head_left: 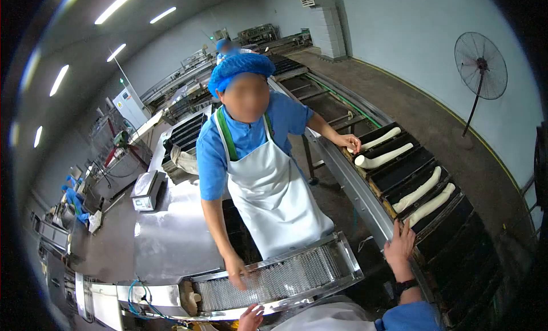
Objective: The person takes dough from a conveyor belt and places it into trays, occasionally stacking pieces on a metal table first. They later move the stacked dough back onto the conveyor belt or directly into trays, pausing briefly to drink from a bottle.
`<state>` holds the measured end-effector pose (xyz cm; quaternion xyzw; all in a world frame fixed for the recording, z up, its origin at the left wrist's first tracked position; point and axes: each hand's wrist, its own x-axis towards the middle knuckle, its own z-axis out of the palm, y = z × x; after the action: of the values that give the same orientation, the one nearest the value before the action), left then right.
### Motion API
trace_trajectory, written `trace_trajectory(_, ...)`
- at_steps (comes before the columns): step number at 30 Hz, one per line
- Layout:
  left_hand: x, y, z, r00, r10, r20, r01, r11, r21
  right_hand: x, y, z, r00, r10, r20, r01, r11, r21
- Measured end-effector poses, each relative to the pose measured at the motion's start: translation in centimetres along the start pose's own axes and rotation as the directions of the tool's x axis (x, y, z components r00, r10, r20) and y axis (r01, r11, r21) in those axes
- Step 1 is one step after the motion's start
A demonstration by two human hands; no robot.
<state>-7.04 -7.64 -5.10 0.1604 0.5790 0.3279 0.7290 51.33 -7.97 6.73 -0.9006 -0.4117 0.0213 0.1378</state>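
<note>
My right hand [401, 245] reaches to the near edge of the dark trays on the right, fingers stretched out. Its fingertips are at the near end of a long pale dough roll [432, 205]. A second dough roll [419, 191] lies beside that one in its own black trough. My left hand [251, 318] is low at the front edge of the mesh conveyor [285, 278], fingers apart and holding nothing visible. A piece of dough [194, 298] sits at the conveyor's left end, partly hidden by its frame.
A co-worker in a white apron [274, 205] stands across from me, one hand [348, 142] by another dough roll [383, 158], the other hand [235, 271] over the mesh. A scale [146, 191] stands on the metal table [177, 234]. A fan [481, 64] stands by the wall.
</note>
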Motion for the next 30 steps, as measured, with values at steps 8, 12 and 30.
trace_trajectory(8, -1.8, 3.3, 5.4, 0.996, 0.086, -0.029, -0.081, 0.986, 0.147, -6.9, 0.4, 6.4, 0.983, -0.176, -0.057, 0.185, 0.941, 0.285)
trace_trajectory(12, -2.3, 4.1, 6.4, 0.992, 0.1, -0.078, -0.093, 0.991, 0.094, -10.9, 1.4, 8.9, 0.994, -0.107, -0.028, 0.11, 0.926, 0.362)
trace_trajectory(30, -4.1, 5.5, 6.0, 0.982, 0.121, -0.143, -0.117, 0.992, 0.038, -12.2, 3.4, 11.6, 0.999, 0.032, 0.011, -0.034, 0.905, 0.425)
